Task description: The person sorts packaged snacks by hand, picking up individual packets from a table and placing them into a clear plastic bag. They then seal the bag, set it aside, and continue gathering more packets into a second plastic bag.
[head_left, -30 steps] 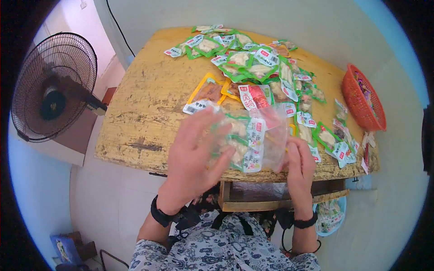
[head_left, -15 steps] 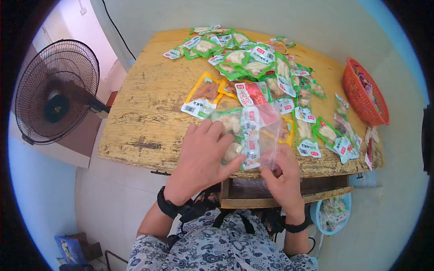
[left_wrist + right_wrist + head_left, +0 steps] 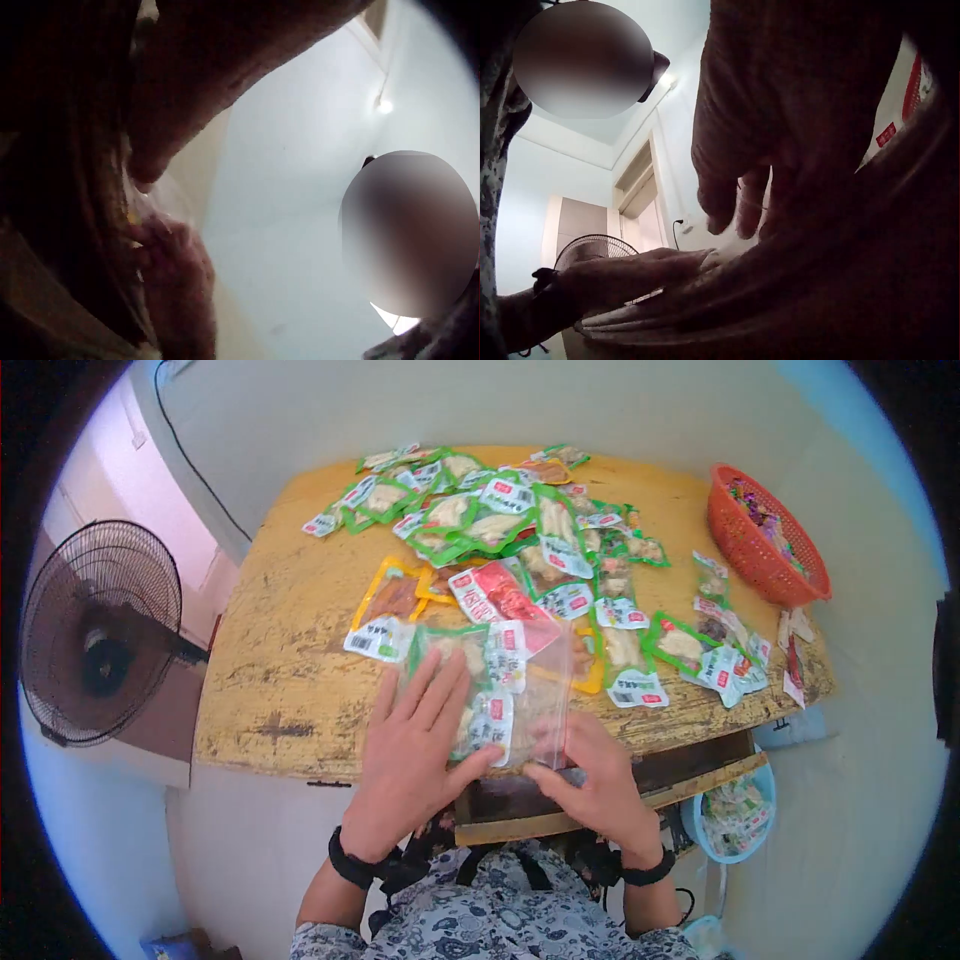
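A clear plastic bag lies at the front edge of the table, with green-edged snack packets inside, their white labels toward the right. My left hand presses flat on the bag's left part, fingers spread and pointing away from me, covering some of the packets. At the bag's near right corner, my right hand pinches the plastic between thumb and bent fingers. The right wrist view shows the right hand's fingers pointing down, the left hand stretched out low beside them. The left wrist view is mostly dark.
Snack packets are heaped on the worn yellow table. A red basket of wrapped sweets stands at the right. Below are a half-open drawer and a blue basin of packets. A fan stands at the left.
The bag has come down toward me onto the table edge. My left hand has gone from hovering over it to lying flat on it; my right hand stays at its right end.
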Available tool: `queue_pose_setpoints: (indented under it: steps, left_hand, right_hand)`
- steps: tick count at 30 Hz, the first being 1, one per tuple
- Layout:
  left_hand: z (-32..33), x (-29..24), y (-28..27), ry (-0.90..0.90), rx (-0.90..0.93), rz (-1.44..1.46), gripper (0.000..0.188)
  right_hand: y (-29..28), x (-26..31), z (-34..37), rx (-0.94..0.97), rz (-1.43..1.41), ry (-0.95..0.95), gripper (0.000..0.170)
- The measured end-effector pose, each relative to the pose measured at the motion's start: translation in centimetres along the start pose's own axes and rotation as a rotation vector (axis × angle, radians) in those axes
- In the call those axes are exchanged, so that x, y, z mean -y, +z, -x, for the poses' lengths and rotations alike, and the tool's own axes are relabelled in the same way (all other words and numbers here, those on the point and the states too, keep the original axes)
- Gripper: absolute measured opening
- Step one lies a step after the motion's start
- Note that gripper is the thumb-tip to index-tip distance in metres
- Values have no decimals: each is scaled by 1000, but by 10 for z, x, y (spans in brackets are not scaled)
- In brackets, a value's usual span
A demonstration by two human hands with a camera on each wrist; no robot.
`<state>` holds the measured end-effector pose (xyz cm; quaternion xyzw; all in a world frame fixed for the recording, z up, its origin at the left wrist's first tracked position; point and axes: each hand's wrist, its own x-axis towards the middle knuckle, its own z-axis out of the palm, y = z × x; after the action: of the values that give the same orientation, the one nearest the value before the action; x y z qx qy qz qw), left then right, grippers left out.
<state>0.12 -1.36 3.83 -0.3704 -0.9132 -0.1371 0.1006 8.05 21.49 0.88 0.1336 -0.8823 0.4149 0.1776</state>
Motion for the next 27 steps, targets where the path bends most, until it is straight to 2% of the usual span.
queue_pose_setpoints:
  steps: [1, 4, 7, 10, 13, 16, 19, 22, 25, 27]
  left_hand:
    - [-1, 1, 2, -5, -2, 12, 79]
    - [2, -3, 6, -46, -2, 30, 79]
    - [4, -3, 8, -65, -31, 61, 79]
    - [6, -1, 12, -61, -65, 91, 78]
    - [7, 1, 14, -57, -80, 105, 77]
    - [9, 3, 16, -52, -101, 117, 76]
    - [10, 4, 15, -44, -116, 119, 75]
    - [11, 5, 16, -44, -121, 124, 75]
    - [11, 6, 16, -38, -130, 140, 74]
    - [13, 7, 16, -42, -135, 145, 75]
  right_hand:
    - [-4, 3, -2, -5, 11, -21, 27]
    - [-37, 17, -5, 54, -290, 310, 22]
    - [-68, 9, -25, -70, -91, 370, 22]
    - [-96, -26, -50, -32, 282, 252, 25]
    - [-106, -55, -70, 4, 722, -22, 38]
    - [-99, -74, -88, 48, 775, -123, 51]
    - [-95, -87, -102, 134, 631, -54, 55]
    - [-97, -86, -111, 283, 708, 99, 51]
    - [-94, -83, -118, 339, 914, 172, 39]
    - [-96, -93, -115, 191, 905, 106, 32]
